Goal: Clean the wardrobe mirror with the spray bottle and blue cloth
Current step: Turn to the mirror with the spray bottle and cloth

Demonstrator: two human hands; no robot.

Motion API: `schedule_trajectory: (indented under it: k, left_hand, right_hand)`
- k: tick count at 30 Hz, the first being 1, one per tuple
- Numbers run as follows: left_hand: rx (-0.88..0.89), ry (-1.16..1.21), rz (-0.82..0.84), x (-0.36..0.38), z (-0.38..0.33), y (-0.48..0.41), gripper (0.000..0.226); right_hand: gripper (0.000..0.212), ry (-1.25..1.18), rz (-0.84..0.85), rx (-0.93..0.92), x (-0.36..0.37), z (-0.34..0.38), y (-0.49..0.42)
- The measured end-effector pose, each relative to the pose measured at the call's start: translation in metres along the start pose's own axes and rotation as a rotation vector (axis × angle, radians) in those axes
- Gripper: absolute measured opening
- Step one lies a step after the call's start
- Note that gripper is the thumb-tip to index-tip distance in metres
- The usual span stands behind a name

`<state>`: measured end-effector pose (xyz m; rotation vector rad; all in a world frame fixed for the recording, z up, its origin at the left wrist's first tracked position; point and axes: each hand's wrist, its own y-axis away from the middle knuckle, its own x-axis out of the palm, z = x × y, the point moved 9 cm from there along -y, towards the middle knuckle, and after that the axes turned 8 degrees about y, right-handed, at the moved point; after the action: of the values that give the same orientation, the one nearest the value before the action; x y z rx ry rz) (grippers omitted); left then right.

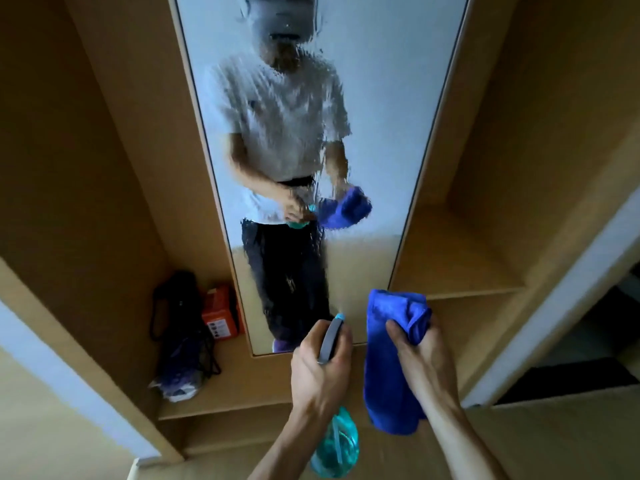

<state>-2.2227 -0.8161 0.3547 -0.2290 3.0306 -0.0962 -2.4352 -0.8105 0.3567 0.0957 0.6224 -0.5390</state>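
Backdrop: light-wood wardrobe (104, 168), open shelves on both sides, tall mirror (363, 98) in the centre panel, straight ahead of both hands.
Mirror: glass above the hands is wet w/ streaks & droplets down the middle; the reflection of a person in a white tee & dark trousers is smeared by it.
L hand (317, 372): fingers wrapped round the neck of the spray bottle (337, 441), gripping it.
Spray bottle: grey head w/ light-blue nozzle tip pokes out past the L knuckles twd the mirror's lower part; can't tell if it touches the glass. Teal see-through body hangs below the L wrist.
R hand (420, 362): just right of L hand, apart from it; thumb & fingers clutch the bunched top of the blue cloth (388, 362).
Blue cloth: bunch sticks up past the R fingers, the rest hangs down on the thumb side, betw the two hands.
Left of L hand: black bag (180, 327) w/ cords & orange box (220, 317) on a low shelf (242, 386); box sits just beside the mirror's edge.
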Motion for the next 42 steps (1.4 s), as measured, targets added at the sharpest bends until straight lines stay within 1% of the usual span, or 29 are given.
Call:
schedule_trajectory:
  k: [4,7,11,18,23,29,30,31,32,33,35,39,42]
  left_hand:
    - [-0.007,-0.012,0.012,0.01,0.007,0.002,0.026]
    - [-0.039,-0.015,0.023,0.012,0.012,0.003,0.021]
    - [-0.055,-0.05,0.0,0.007,0.021,0.005,0.022]
    - [-0.097,-0.065,-0.153,-0.034,0.048,0.011,0.025]
    - [-0.146,-0.094,-0.263,-0.072,0.067,0.016,0.026]
    - [-0.207,-0.063,-0.421,-0.11,0.078,0.026,0.018]
    - [-0.23,-0.059,-0.424,-0.113,0.081,0.027,0.014]
    - [-0.237,-0.063,-0.419,-0.113,0.083,0.026,0.016]
    - [-0.23,-0.077,-0.4,-0.112,0.084,0.026,0.021]
    - [-0.216,-0.081,-0.376,-0.11,0.084,0.024,0.021]
    - [-0.185,-0.08,-0.329,-0.101,0.079,0.021,0.017]
    - [-0.178,-0.057,-0.203,-0.071,0.073,0.017,0.014]
    - [-0.186,-0.061,-0.124,-0.045,0.069,0.015,0.022]
  right_hand:
    - [0.02,0.027,-0.021,0.037,-0.014,-0.014,0.0]
    - [0.019,0.018,-0.016,0.035,-0.015,-0.018,0.001]
    - [0.025,0.02,-0.011,0.01,-0.008,-0.015,0.004]
    - [0.026,0.037,0.111,-0.014,0.037,-0.015,0.016]
    - [0.029,-0.025,0.19,-0.049,0.078,-0.008,0.027]
    - [0.028,-0.038,0.27,-0.102,0.107,0.005,0.038]
    - [0.028,-0.043,0.279,-0.11,0.109,0.007,0.04]
    - [0.028,-0.044,0.287,-0.116,0.11,0.008,0.041]
    - [0.028,-0.043,0.294,-0.118,0.111,0.008,0.043]
    - [0.028,-0.038,0.297,-0.116,0.112,0.006,0.043]
    - [0.03,-0.031,0.291,-0.109,0.11,0.002,0.043]
    - [0.028,-0.014,0.226,-0.079,0.095,-0.011,0.034]
    - [0.029,0.024,0.168,-0.033,0.079,-0.028,0.028]
